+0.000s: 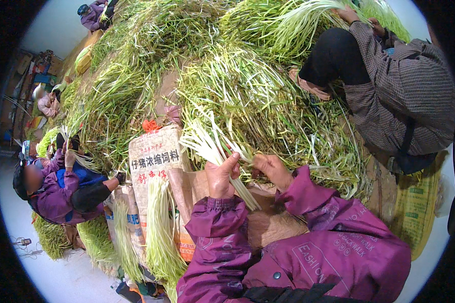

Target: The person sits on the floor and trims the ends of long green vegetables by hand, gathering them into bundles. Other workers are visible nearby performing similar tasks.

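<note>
My left hand (pixel 222 177) is closed around a bundle of pale leafy stalks (pixel 206 144), their white ends pointing down past the wrist. My right hand (pixel 272 170) is beside it, at the right edge of the bundle, with its fingertips blurred against the green leaves; whether it pinches a leaf I cannot tell. Beyond both hands spreads a heap of loose green leaves and stalks (pixel 246 91). To the left of my left hand, a cleaned bundle of pale stalks (pixel 159 223) lies over a printed woven sack (pixel 151 146).
A person in a checked jacket (pixel 402 98) sits at the right, holding long pale stalks. A person in purple (pixel 57 189) sits at the left. Farther back are two more people. A yellow woven sack (pixel 417 212) lies at the right, and a red cloth (pixel 151 125) near the printed sack.
</note>
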{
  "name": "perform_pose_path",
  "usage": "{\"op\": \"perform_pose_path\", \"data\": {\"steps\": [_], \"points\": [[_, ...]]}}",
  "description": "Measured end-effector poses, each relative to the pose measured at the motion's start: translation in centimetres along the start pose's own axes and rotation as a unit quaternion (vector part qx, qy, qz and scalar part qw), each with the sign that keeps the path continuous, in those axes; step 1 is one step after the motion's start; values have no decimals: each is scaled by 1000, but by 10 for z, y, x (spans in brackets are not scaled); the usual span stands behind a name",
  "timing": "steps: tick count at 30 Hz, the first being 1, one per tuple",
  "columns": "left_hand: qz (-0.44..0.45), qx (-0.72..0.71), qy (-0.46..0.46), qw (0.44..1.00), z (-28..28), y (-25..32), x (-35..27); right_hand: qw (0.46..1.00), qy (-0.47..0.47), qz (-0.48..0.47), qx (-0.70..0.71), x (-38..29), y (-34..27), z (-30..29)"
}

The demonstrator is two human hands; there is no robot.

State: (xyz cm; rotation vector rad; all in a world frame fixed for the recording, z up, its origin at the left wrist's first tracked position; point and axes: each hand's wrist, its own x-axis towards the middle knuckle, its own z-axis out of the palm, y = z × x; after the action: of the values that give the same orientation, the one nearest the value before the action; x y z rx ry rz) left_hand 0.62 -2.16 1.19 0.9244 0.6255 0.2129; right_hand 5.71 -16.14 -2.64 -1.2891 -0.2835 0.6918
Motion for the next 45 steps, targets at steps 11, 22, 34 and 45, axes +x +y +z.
{"op": "perform_pose_path", "data": {"steps": [11, 22, 34, 45], "points": [[18, 31, 42, 998, 8, 6, -5, 995, 38, 52, 72, 16, 23, 3], [53, 9, 45, 998, 0, 5, -5, 894, -16, 121, -430, -44, 138, -129], [29, 51, 27, 998, 3, 8, -5, 882, 64, -265, -384, -1, -23, 5], [41, 49, 49, 997, 0, 17, -5, 875, 153, -11, 460, 8, -3, -68]]}}
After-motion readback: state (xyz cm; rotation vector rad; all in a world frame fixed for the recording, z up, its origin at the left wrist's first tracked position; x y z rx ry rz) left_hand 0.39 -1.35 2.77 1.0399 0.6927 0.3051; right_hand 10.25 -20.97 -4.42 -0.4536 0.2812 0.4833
